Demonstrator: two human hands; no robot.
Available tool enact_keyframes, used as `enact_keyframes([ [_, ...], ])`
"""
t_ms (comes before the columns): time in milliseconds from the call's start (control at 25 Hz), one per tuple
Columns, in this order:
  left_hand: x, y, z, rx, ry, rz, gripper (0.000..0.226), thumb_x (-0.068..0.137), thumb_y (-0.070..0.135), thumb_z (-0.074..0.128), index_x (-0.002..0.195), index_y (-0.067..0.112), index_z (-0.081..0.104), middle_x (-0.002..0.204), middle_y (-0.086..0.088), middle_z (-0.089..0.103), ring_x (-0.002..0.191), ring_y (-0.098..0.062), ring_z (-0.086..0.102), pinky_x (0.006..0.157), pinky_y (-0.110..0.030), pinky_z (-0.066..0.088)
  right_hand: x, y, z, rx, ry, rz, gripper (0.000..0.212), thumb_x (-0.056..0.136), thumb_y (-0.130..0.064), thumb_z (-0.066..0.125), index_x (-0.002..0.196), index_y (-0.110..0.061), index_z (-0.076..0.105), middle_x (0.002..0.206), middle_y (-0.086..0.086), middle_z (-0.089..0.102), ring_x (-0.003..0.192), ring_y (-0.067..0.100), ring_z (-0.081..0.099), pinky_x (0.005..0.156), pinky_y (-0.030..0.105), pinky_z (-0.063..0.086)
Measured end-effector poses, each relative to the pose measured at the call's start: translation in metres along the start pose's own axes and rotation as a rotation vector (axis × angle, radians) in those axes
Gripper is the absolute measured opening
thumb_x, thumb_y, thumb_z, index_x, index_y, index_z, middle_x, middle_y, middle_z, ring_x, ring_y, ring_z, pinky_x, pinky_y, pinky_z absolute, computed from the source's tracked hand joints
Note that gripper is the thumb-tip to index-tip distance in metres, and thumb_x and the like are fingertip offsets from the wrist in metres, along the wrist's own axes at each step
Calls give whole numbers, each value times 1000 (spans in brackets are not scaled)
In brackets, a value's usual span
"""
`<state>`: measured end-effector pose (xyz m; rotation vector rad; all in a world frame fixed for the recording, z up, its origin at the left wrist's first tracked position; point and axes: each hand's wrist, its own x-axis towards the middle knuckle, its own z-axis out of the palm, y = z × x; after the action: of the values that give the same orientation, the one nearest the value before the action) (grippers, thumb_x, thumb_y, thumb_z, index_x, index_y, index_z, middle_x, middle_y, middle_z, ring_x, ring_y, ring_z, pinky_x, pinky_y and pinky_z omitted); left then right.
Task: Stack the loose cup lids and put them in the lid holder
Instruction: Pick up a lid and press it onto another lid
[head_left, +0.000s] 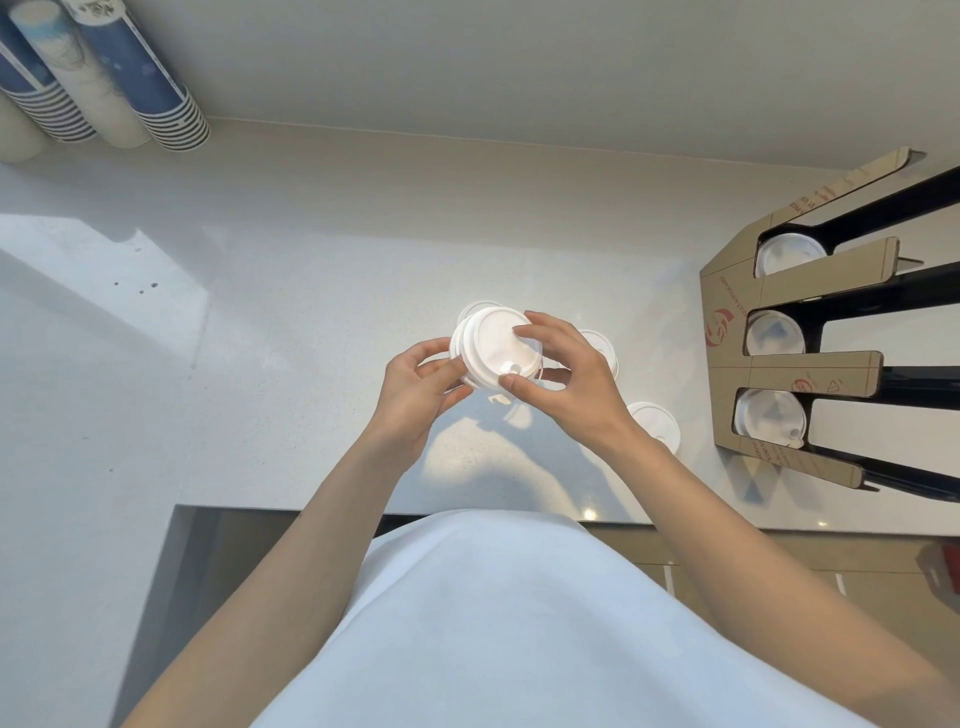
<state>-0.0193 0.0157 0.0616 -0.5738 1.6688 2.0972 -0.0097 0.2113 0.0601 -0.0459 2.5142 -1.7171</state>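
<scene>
White stacked lids (493, 345) are gripped between both hands, left hand (415, 387) and right hand (566, 382), above the bench (260, 338).

The pale surface (270, 312) carries loose white lids (655, 423), a cardboard lid holder (737, 374) and paper cup stacks (171, 109).

The counter (260, 338) lies bare across its whole left and middle, open to a hand from the front edge. Paper cup stacks (104, 88) fill the far left corner. On the right the cardboard lid holder (810, 306) stands, its three slots each holding lids. Between it and the two hands, loose lids (655, 423) lie on the counter, narrowing the way to the slots.
</scene>
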Motion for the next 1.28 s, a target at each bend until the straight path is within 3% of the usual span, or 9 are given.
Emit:
enact_keyframes([
  [160, -1, 1, 1, 9, -29, 10, 35, 97, 7, 64, 132, 5, 61, 119, -19, 74, 108, -27, 74, 89, -27, 61, -2, -4, 0, 131, 13, 78, 47, 77, -17, 85, 119, -29, 68, 145, -11, 50, 127, 11, 55, 87, 35, 59],
  [320, -4, 2, 3, -18, -76, 30, 33, 104, 24, 54, 129, 5, 65, 116, -12, 75, 106, -25, 74, 94, -32, 58, -4, -6, -1, 165, 41, 74, 45, 77, -15, 84, 118, -28, 69, 145, -11, 50, 132, 7, 50, 91, 30, 56],
  [480, -4, 4, 7, 11, -61, 59, 41, 98, 24, 64, 134, 4, 60, 120, -20, 74, 112, -29, 72, 96, -33, 59, -4, -10, 0, 220, 135, 72, 25, 90, -11, 71, 114, -20, 71, 141, -4, 57, 127, 10, 56, 87, 20, 54],
  [640, -6, 5, 10, 9, -78, 58, 41, 97, 18, 66, 135, 2, 59, 116, -18, 75, 104, -24, 73, 97, -33, 59, -2, -10, 0, 222, 245, 58, 23, 94, -7, 64, 115, -15, 69, 133, 2, 62, 121, 20, 62, 101, 34, 51],
  [720, -7, 6, 11, -2, -92, 63, 41, 97, 14, 66, 135, 2, 58, 116, -20, 74, 103, -22, 73, 96, -32, 59, -2, -11, 0, 249, 252, 95, 27, 94, -7, 64, 120, -14, 66, 128, 2, 65, 114, 21, 65, 100, 38, 52],
  [880, -7, 7, 12, 11, -107, 76, 41, 97, 15, 65, 136, 3, 58, 123, -25, 71, 106, -24, 72, 94, -29, 59, -4, -13, -2, 253, 257, 122, 31, 93, -8, 66, 124, -13, 64, 117, -8, 68, 103, 15, 67, 94, 34, 55],
  [1040, -5, 6, 13, 17, -96, 81, 39, 99, 14, 62, 136, 2, 58, 123, -22, 73, 114, -31, 71, 96, -32, 59, -4, -11, -1, 248, 270, 142, 32, 92, -7, 68, 124, -9, 65, 125, 2, 69, 111, 22, 67, 98, 37, 55],
  [1280, -1, 4, 12, 17, -87, 97, 36, 101, 12, 60, 135, 2, 59, 119, -22, 73, 106, -28, 71, 92, -30, 60, -5, -15, 0, 243, 284, 145, 32, 90, -7, 69, 122, -10, 66, 126, 3, 68, 110, 20, 67, 98, 36, 54],
])
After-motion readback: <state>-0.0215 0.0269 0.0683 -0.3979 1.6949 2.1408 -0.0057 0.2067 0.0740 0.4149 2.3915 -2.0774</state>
